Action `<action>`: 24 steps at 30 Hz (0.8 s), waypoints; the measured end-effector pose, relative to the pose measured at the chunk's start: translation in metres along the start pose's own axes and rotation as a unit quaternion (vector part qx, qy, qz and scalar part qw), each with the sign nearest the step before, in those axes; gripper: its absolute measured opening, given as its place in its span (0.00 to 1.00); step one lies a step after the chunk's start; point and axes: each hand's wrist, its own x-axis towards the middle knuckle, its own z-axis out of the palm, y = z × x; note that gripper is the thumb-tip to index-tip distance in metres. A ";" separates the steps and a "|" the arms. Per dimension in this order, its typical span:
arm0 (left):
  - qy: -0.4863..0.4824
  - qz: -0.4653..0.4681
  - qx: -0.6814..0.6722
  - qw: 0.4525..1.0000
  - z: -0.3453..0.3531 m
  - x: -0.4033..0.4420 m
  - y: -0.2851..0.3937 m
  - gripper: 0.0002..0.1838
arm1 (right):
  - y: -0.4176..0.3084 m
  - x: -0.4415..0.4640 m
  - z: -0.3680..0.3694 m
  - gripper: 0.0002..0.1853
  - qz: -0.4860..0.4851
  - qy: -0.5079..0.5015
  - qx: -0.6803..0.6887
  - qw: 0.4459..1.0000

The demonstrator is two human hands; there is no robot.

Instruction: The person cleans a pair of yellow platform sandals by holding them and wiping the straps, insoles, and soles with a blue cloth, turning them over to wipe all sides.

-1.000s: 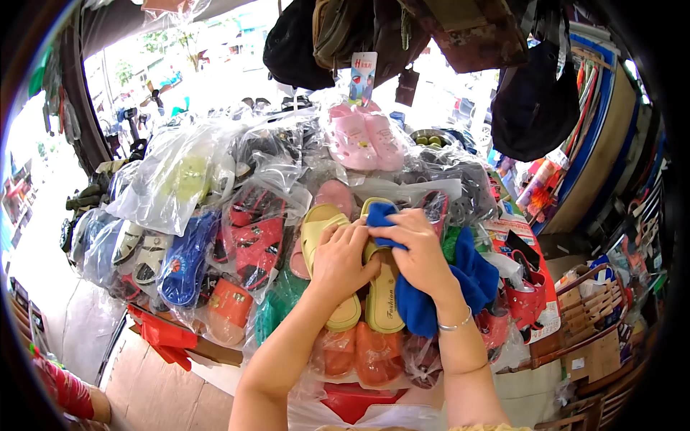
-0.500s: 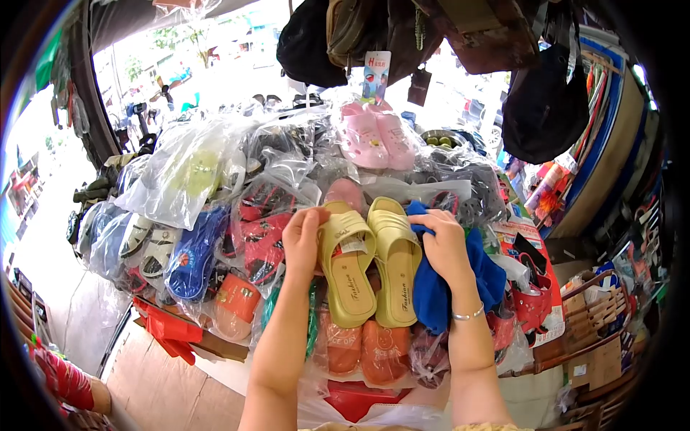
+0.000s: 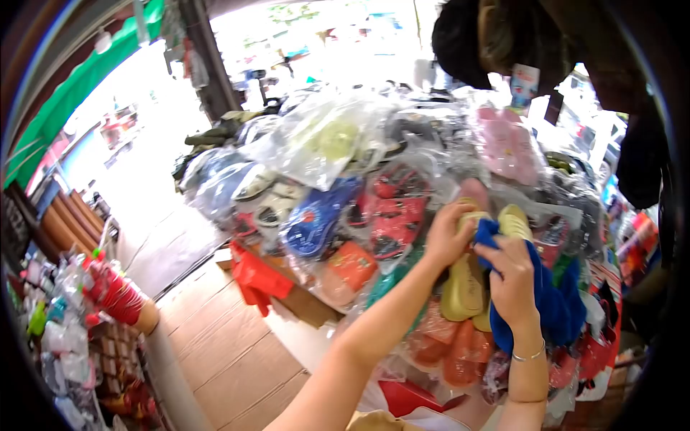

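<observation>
My left hand [image 3: 451, 231] is closed on the front of a yellow-green slide sandal [image 3: 462, 296], which lies on the heap of footwear. In my right hand [image 3: 510, 273] is a bunched blue cloth [image 3: 557, 310], pressed near the strap of that sandal. The second yellow-green sandal [image 3: 514, 220] lies partly hidden behind the right hand and cloth. Beneath them are orange slippers [image 3: 466, 353] in clear plastic. Left of my hands lie red-and-black sandals [image 3: 395, 215] and a blue slipper [image 3: 316, 223], both bagged.
Pink clogs [image 3: 505, 147] sit at the back of the pile. Dark bags [image 3: 496, 43] hang at the upper right. A red plastic bag [image 3: 262, 280] hangs off the front edge. Bottles and packets [image 3: 68, 345] stand at the lower left beside tiled floor [image 3: 223, 345].
The head view has swung left, so the pile appears further right. My right hand with the blue cloth has moved across onto the left sandal, beside my left hand.
</observation>
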 end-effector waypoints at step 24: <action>0.016 -0.023 -0.079 0.996 -0.001 0.002 -0.004 0.14 | -0.026 -0.011 -0.012 0.19 -0.006 -0.202 0.066 0.977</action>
